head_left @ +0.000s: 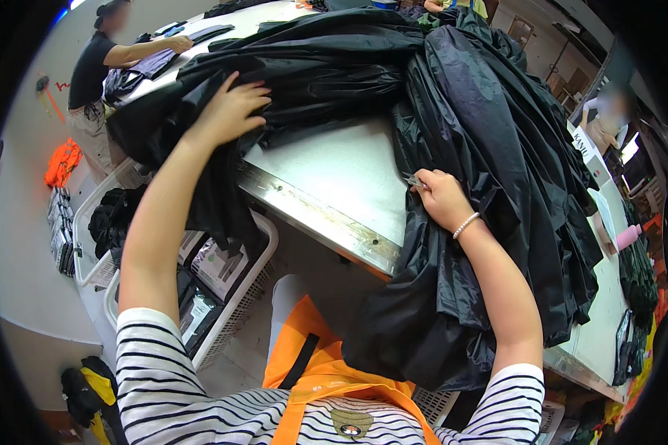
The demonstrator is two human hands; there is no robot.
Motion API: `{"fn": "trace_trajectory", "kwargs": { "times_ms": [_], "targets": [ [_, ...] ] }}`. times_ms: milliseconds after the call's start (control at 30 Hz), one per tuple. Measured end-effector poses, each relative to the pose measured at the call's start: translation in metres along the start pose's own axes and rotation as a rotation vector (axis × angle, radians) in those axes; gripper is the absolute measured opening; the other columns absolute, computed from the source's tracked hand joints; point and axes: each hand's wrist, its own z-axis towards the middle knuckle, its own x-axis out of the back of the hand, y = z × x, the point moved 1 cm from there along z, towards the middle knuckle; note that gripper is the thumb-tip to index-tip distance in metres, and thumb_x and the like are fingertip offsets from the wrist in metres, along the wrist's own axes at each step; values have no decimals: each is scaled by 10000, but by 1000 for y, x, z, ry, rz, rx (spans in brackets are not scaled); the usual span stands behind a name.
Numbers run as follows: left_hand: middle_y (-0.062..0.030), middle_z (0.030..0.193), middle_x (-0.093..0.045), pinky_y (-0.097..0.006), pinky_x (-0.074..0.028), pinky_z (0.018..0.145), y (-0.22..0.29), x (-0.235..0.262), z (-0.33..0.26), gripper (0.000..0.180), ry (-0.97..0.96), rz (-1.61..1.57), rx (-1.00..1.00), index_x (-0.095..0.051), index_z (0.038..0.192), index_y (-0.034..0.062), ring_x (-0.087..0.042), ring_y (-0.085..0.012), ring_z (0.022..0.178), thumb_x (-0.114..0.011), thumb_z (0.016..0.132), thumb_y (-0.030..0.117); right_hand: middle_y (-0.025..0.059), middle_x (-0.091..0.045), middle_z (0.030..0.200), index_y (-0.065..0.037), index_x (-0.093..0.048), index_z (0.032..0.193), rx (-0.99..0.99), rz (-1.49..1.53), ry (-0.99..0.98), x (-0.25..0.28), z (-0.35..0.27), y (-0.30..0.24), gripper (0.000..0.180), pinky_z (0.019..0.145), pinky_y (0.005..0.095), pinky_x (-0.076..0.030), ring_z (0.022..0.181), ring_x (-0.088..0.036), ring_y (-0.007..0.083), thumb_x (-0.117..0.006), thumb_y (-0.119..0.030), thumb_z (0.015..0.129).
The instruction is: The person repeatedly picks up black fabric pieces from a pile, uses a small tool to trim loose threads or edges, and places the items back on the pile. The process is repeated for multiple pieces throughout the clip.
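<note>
A large heap of shiny black fabric point(490, 141) covers much of the table and hangs over its front edge. My left hand point(234, 111) lies on the left part of the black cloth point(312, 70), fingers spread and holding nothing. Closed beside the right-hand pile, my right hand point(444, 199) grips small metal thread snips point(414, 180); their tips point left and most of the tool is hidden in my palm. Between both hands shows the pale tabletop point(334, 163).
White plastic baskets point(263, 245) with black garments and packets stand below the table at left. A person point(100, 81) handles cloth at the far left; another person point(608, 119) is at far right. A pink bottle point(629, 236) stands on the right.
</note>
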Motion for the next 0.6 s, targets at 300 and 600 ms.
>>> {"fn": "trace_trajectory", "kwargs": {
  "times_ms": [300,600],
  "targets": [
    [-145,1214,-637,-356,-449,966,-43,-75,12,167,35,-711,142,-688,942,-19,-577,-289,1154,-657,813,84,161,-678,931,-69,-670,903,-105,-399,-315,-25,82,-61,145,779,434,-531,881,-662,339,-539,-91,844],
    [-128,1294,-565,-534,-332,1057,-4,-46,18,557,-65,-529,222,-626,1189,120,-485,-303,1259,-763,694,335,97,-668,958,-80,-656,906,155,-39,-59,-128,133,-114,137,768,401,-521,928,-643,298,-559,-73,809]
  ]
}}
